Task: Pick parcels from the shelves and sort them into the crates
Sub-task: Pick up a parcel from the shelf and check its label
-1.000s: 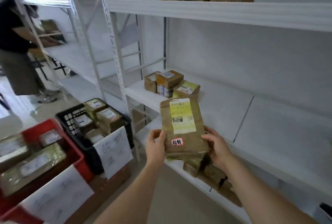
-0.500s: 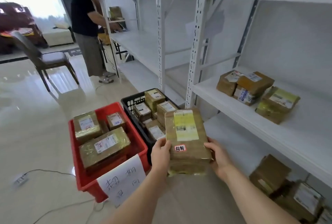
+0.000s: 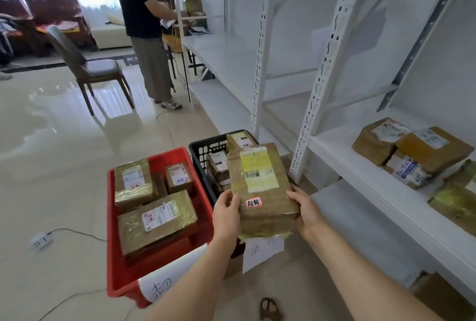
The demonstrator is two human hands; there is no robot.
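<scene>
Turning from the shelves, you are now holding the parcel (image 3: 261, 186) clamped between left hand (image 3: 226, 213) and right hand (image 3: 306, 211), above the black crate (image 3: 203, 148), beside the red crate (image 3: 121, 279), ready for sorting.

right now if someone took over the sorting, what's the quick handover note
Left hand and right hand both grip one taped brown parcel, held above the crates' near ends.
Red crate holds at least three parcels; black crate holds several.
Done: this parcel is off the shelf.
Left: drop it into the crate matching its sticker, then clear the parcels on the shelf at right and the lower one.
</scene>
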